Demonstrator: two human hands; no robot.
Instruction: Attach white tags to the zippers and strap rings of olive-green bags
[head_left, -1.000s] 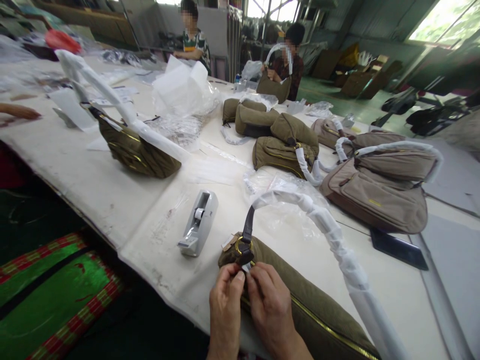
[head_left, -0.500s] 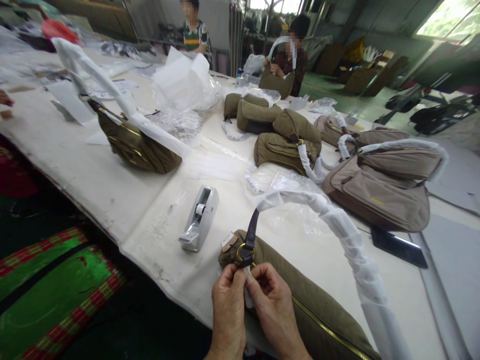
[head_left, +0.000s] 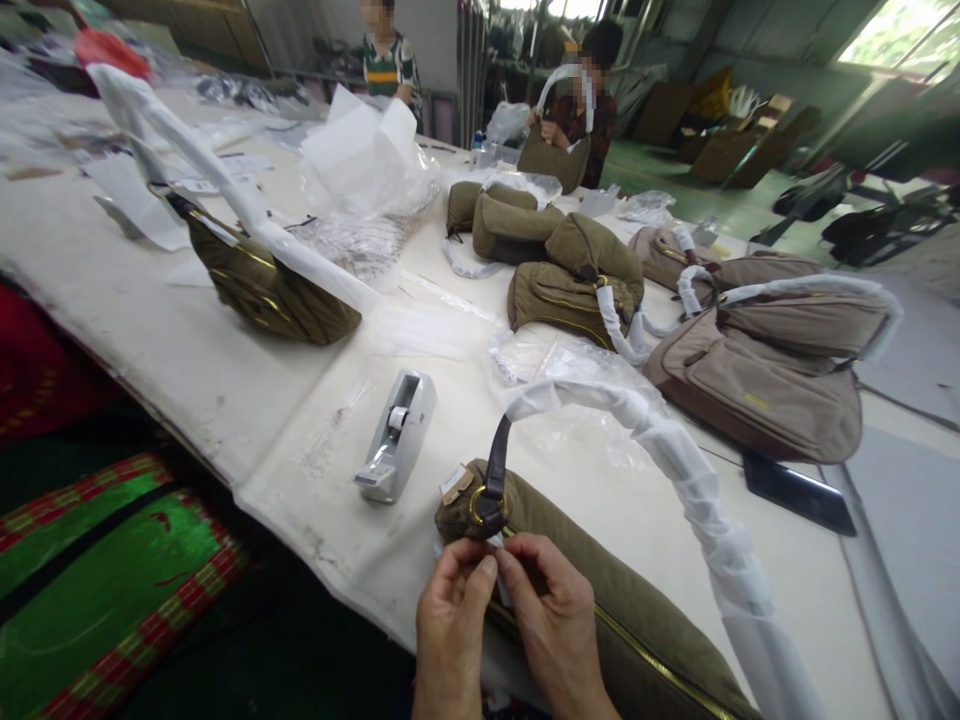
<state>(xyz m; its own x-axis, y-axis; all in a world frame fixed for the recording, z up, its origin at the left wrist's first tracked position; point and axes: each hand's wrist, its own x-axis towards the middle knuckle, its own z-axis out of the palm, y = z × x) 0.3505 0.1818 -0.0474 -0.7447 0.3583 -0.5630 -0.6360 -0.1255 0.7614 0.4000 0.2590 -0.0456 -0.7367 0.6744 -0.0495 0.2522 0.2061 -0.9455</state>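
An olive green bag with a gold zip lies at the table's near edge. Its strap arches up, wrapped in white foam. My left hand and my right hand meet just below the gold strap ring. Both pinch a small pale piece, perhaps tape or wrap, by the zip end; I cannot make out what it is. A paper tag sits on the bag's end.
A grey tape dispenser stands left of the bag. More olive bags and tan bags lie across the white table. A dark phone lies at right. Two people sit at the far end.
My hands have slid slightly down and back from the ring, still pinched together. The view shifted a little.
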